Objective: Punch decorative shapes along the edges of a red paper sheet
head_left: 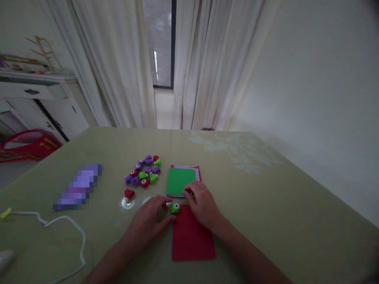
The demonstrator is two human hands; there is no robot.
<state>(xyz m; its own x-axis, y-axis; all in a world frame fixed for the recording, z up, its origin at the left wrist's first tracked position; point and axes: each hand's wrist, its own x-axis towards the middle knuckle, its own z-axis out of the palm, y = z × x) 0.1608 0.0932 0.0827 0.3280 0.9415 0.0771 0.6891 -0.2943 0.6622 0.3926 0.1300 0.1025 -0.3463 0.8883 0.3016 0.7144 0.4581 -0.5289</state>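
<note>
A small green craft punch (175, 208) rests by the upper left corner of a red paper sheet (194, 240). My left hand (154, 215) is beside this punch, thumb and index finger apart around its left side; whether they touch it is hard to tell. My right hand (201, 201) is over the top of the red sheet, thumb and fingers pinched together near the front edge of a green paper stack (180, 181). What sits in that pinch is too small to make out. Sheets in other colours show under the green one.
Several purple, green and red punches (143, 175) lie in a group left of the paper stack. A red punch (129, 193) is nearer me, beside a clear round piece (127, 203). Further left are a blurred purple item (78, 187) and a white cord (71, 221).
</note>
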